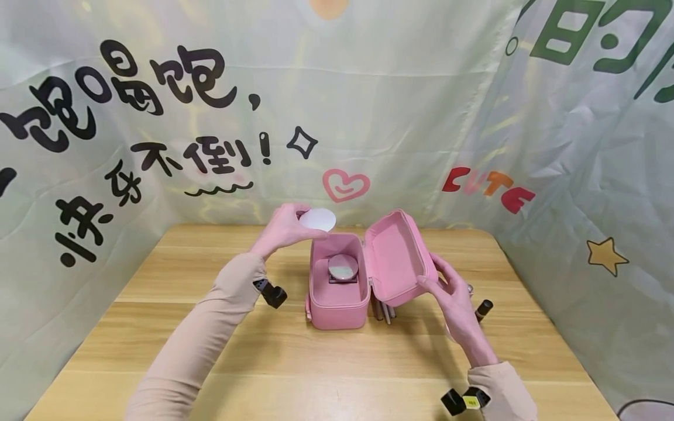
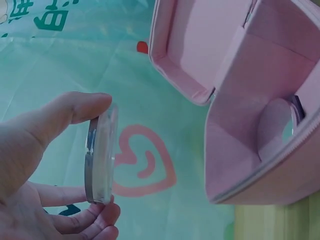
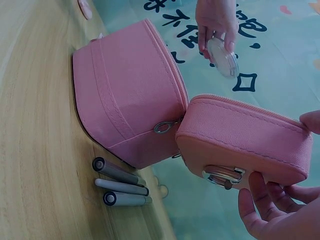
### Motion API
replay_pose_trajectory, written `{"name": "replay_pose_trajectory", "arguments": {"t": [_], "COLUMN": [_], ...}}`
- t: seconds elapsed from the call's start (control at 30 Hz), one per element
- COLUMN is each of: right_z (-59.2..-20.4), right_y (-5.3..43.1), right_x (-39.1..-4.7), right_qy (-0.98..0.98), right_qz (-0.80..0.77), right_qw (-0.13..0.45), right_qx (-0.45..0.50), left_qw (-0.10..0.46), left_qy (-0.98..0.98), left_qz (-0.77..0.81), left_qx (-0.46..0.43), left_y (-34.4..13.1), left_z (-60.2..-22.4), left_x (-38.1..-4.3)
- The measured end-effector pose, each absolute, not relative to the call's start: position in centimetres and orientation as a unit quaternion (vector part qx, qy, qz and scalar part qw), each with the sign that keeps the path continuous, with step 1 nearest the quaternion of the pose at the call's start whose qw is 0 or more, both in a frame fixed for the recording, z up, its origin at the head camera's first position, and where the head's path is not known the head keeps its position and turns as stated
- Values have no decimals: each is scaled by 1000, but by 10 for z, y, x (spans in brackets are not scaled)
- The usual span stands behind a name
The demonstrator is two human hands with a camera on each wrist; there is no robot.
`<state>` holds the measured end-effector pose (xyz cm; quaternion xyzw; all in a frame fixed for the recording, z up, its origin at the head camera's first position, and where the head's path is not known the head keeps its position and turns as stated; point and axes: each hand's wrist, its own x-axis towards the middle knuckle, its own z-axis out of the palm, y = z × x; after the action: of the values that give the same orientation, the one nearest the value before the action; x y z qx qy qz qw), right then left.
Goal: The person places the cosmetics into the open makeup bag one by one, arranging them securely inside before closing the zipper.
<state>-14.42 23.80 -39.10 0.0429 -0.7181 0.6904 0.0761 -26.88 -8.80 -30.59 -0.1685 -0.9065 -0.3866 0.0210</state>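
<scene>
My left hand pinches a round, flat compact by its edges, thumb on one side and fingers on the other. It is above the back of a pink zip case, apart from it. The left wrist view shows the compact edge-on, with a silvery band and a clear side. Inside the case another round, pale-topped item rests on a dark flat piece. My right hand grips the outer edge of the case's lid, which stands swung out to the right. A metal-trimmed handle is on the lid's top.
Several slim tubes lie on the wooden table beside the case, partly under the lid. A black-capped tube lies beyond my right hand. Printed cloth hangs behind the table and along its sides.
</scene>
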Motion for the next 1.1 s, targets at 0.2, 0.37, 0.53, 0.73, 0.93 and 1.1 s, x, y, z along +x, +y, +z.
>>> {"name": "replay_pose_trajectory", "arguments": {"t": [0.2, 0.37, 0.53, 0.73, 0.93, 1.1], "right_z": [-391, -391, -391, -392, -393, -392], "right_y": [237, 237, 237, 239, 239, 238], "right_x": [-145, -144, -144, -145, -146, -145], "right_qy": [-714, -715, -716, -718, -719, -716], "right_qz": [694, 693, 692, 689, 689, 692], "right_qw": [79, 78, 78, 80, 79, 79], "right_qx": [48, 48, 48, 48, 46, 48], "left_qw": [-12, -28, -38, -58, -88, -97], "left_qy": [-911, -908, -906, -914, -934, -950], "left_qz": [-381, -385, -385, -365, -314, -262], "left_qx": [-160, -163, -171, -168, -143, -141], "left_y": [-77, -71, -67, -58, -45, -37], "left_z": [-303, -304, -306, -311, -319, -324], "left_x": [-273, -277, -280, -285, -294, -300]}}
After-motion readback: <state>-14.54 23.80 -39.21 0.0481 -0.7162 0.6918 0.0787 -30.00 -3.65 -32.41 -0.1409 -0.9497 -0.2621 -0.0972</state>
